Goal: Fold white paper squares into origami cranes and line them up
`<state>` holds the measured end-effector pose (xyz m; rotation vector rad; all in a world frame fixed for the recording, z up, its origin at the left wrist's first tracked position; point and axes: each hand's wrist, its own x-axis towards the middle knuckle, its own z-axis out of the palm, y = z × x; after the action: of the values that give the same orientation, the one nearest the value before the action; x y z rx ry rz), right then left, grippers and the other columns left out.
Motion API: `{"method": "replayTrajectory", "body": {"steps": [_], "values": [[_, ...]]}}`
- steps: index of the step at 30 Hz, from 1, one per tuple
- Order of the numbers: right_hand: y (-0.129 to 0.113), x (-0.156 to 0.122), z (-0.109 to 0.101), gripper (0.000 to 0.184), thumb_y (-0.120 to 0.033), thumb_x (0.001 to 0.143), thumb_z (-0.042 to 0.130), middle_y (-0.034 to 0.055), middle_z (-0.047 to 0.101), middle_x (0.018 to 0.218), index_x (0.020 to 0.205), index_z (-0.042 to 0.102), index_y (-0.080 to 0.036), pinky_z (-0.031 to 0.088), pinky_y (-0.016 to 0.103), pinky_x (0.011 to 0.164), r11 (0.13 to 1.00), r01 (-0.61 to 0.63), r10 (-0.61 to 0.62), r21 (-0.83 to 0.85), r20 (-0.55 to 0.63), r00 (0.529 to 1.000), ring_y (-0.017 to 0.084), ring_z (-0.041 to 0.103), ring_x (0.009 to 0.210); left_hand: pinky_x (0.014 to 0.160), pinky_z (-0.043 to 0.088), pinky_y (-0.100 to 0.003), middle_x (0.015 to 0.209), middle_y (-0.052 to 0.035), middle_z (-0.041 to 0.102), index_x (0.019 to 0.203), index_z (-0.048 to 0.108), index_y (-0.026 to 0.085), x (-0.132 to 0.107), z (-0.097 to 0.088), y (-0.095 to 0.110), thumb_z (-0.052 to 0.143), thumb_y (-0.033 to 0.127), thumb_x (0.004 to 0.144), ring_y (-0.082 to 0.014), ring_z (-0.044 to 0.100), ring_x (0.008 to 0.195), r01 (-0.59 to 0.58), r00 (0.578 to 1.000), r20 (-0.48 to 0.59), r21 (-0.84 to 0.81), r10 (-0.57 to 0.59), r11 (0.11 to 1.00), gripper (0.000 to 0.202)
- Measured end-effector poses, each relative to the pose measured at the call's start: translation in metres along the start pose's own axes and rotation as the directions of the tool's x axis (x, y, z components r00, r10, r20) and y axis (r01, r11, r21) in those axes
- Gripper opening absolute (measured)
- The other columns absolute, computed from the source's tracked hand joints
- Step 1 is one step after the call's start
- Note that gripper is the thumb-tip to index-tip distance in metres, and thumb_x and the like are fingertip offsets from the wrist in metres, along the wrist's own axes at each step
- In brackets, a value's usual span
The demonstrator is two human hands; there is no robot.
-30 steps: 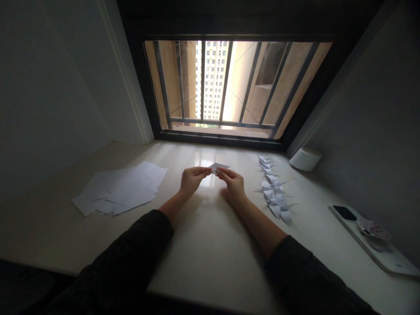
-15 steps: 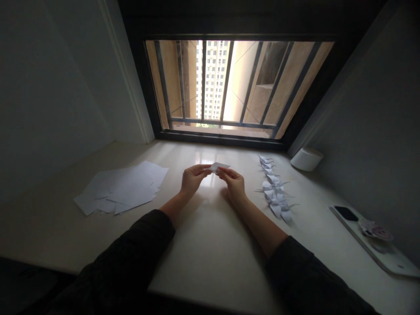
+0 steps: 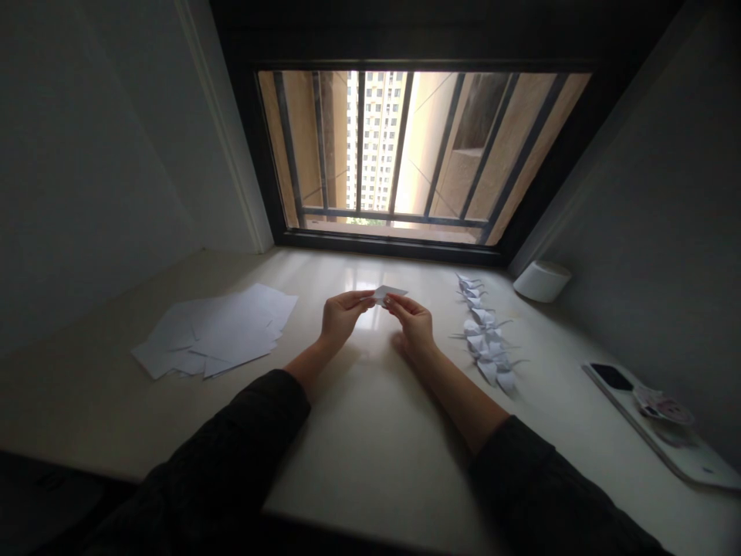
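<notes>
A small folded piece of white paper (image 3: 388, 293) is held just above the pale countertop (image 3: 370, 432), in front of the window. My left hand (image 3: 341, 317) pinches its left end with thumb and fingers closed. My right hand (image 3: 414, 324) pinches its right side the same way. Both forearms in dark sleeves reach in from the bottom edge. A loose pile of flat white paper sheets (image 3: 217, 330) lies to the left of my left hand. A row of several folded paper cranes (image 3: 485, 336) lies to the right of my right hand.
A barred window (image 3: 417, 150) fills the back wall. A white roll (image 3: 541, 279) sits at the back right corner. At the right edge lies a white tray (image 3: 665, 432) with a dark phone (image 3: 612, 377) and a small printed item (image 3: 663, 405).
The hands and the folded paper have barely shifted; the fingers work slightly on the paper's edge. Nothing else moved.
</notes>
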<state>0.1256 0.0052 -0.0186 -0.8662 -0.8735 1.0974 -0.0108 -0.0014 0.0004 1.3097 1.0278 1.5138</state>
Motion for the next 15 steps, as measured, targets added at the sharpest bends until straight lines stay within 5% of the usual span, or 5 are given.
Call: {"method": "replayTrajectory", "body": {"steps": [10,15], "values": [[-0.0007,0.0006,-0.0004,0.028,-0.03,0.051,0.08,0.003,0.071,0.069,0.074,0.07,-0.018,0.051,0.035,0.072,1.0,-0.004,0.004,0.021,0.008,1.0,0.018,0.064,0.067,0.069,0.049,-0.031,0.078,-0.0078,0.073,0.089,0.073,0.015,-0.0009,0.0017,0.002,0.078,0.032,0.06,-0.0184,0.066,0.073,0.064,0.998,0.006,-0.061,-0.064,0.996,0.035],[0.0012,0.0012,0.0005,0.035,-0.034,0.047,0.082,-0.0031,0.062,0.058,0.055,0.051,-0.019,0.052,0.034,0.068,0.998,0.039,-0.039,0.054,-0.011,0.999,0.014,0.06,0.059,0.073,0.05,-0.032,0.079,-0.0069,0.073,0.107,0.067,0.017,-0.0015,0.0004,-0.0003,0.077,0.034,0.06,-0.0188,0.067,0.075,0.112,0.994,0.014,-0.074,-0.111,0.991,0.051]]}}
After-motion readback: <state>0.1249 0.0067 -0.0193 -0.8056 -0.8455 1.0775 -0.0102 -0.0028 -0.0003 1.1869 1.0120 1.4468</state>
